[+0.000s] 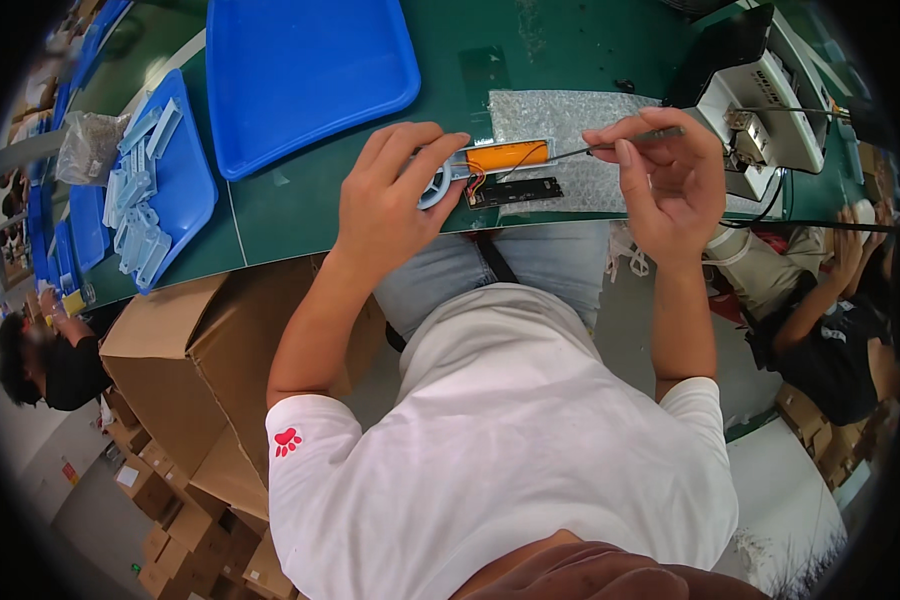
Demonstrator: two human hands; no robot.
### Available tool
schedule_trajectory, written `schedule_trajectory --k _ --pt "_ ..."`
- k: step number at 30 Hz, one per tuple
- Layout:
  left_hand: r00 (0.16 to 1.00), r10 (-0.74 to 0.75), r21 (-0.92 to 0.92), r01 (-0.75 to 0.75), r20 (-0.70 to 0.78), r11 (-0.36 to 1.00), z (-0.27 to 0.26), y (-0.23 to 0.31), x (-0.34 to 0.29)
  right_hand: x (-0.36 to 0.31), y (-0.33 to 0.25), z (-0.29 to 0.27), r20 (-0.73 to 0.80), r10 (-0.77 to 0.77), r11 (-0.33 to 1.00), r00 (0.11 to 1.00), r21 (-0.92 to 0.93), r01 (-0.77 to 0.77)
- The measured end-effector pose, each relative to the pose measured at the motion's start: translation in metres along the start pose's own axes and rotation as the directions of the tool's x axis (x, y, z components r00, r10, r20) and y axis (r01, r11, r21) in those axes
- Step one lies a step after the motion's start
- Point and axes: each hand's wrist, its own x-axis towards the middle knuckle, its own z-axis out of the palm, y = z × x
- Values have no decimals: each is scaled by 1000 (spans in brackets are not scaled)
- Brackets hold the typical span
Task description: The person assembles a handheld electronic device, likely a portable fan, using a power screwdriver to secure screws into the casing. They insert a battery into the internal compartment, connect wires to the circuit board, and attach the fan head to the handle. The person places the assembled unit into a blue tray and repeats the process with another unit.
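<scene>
Soldering step: left hand [390, 205] pins the orange battery [507, 156]; right hand [665, 175], at 3 o'clock, pinches the iron [625, 140]; next needs a steady tip.

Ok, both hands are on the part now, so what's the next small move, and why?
Probably ease the thin tool in the right hand leftward to the wires beside the orange cell. The tip sits just short of them, over the bubble wrap, and the left hand holds the assembly down on the green table.
</scene>
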Motion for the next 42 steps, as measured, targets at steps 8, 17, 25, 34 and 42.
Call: schedule_trajectory --k 8,17,25,34,42 --pt "1000 4 14 -4 -7 1000 0 1 -1 0 -2 7 66 -120 973 991 -189 130" --pt "1000 3 -10 -3 7 1000 0 -3 -1 -5 9 -1 177 -77 972 981 -207 114" --pt "1000 2 -2 -2 5 1000 1 -2 1 -9 17 -9 129 -127 990 983 -44 134" --pt "999 -29 0 29 31 1000 3 -4 -1 -18 30 -16 100 -177 983 979 62 172" --pt "998 -30 17 29 52 999 0 -1 1 -26 38 -20 91 -195 972 976 152 180"
